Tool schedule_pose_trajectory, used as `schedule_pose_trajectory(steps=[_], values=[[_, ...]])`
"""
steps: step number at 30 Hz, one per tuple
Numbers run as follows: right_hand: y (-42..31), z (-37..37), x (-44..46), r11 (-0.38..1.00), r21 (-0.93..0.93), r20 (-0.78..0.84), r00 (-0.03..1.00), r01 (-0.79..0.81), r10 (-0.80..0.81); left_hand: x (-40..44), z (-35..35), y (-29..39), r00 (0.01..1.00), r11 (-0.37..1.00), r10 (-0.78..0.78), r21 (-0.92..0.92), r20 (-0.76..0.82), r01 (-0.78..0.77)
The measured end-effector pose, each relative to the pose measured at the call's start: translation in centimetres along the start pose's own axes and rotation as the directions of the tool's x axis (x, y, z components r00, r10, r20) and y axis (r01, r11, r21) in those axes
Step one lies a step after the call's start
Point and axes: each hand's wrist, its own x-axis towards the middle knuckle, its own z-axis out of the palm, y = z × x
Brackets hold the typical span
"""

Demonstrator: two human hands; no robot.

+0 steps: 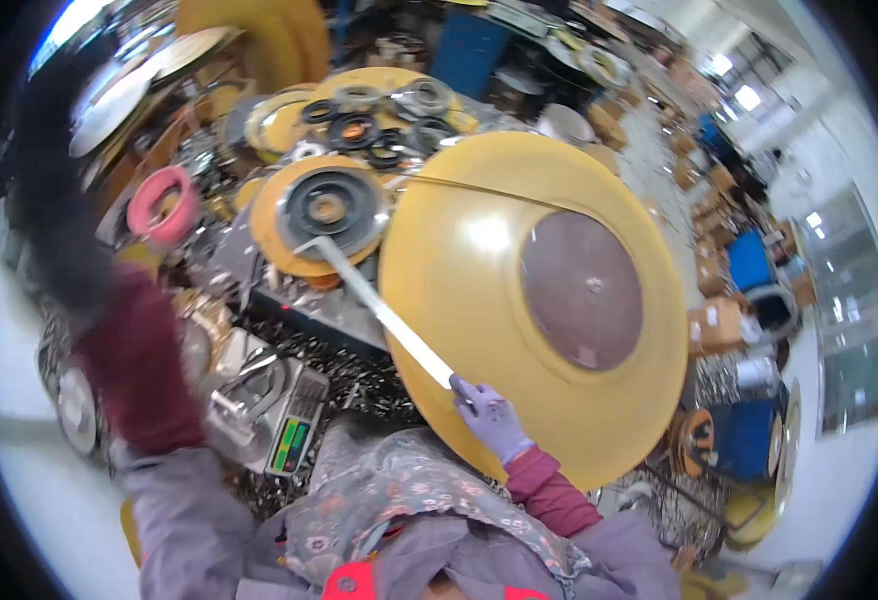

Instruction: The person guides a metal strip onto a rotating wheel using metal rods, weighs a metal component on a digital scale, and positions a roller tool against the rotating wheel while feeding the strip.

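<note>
My right hand (pixel 491 417), in a pale lavender glove, is closed round the near end of a long flat metal bar (pixel 399 328). The bar's far end bends sideways and lies over the rim of a grey grooved wheel (pixel 334 210) on an orange disc (pixel 274 215). Beside it, a large yellow disc (pixel 449 290) with a brown round centre (pixel 584 290) reaches under my right hand. My left hand (pixel 59 170), dark and smeared, is raised at the far left, close to the camera. Its fingers cannot be made out.
A digital scale (pixel 304 425) with a green display sits below the wheel, metal parts on it. A pink ring (pixel 164 205) and several dark rings (pixel 354 130) crowd the bench. Metal shavings (pixel 359 385) lie nearby. Cardboard boxes (pixel 716 325) stand along the right side.
</note>
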Motion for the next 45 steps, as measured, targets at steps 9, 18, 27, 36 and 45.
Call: schedule_pose_trajectory(steps=[9, 18, 27, 36, 45], values=[[1.4, 1.7, -0.4, 1.000, 0.013, 0.015, 1.000, 0.008, -0.008, -4.1, 2.7, 17.6, 0.455, 0.881, 0.467, -0.442, 0.758, -0.167], [0.8, 1.8, -0.2, 0.989, -0.115, -0.059, 0.993, 0.095, -0.102, -6.0, 6.0, 18.7, 0.524, 0.845, 0.484, -0.531, 0.701, -0.070], [0.3, 1.6, -0.4, 0.985, -0.098, -0.148, 0.977, 0.142, -0.155, -4.7, -1.0, -5.7, 0.922, 0.951, -0.279, -0.213, -0.267, 0.226], [0.4, 2.2, -0.1, 0.998, -0.020, -0.055, 0.996, 0.062, -0.063, -21.1, -0.2, -25.5, 0.590, 0.256, -0.807, 0.888, -0.022, 0.382], [-0.5, 1.2, -0.3, 0.997, -0.047, -0.093, 0.993, 0.065, -0.069, -23.6, 1.9, -27.7, 0.561, 0.346, -0.824, 0.858, 0.084, 0.379]])
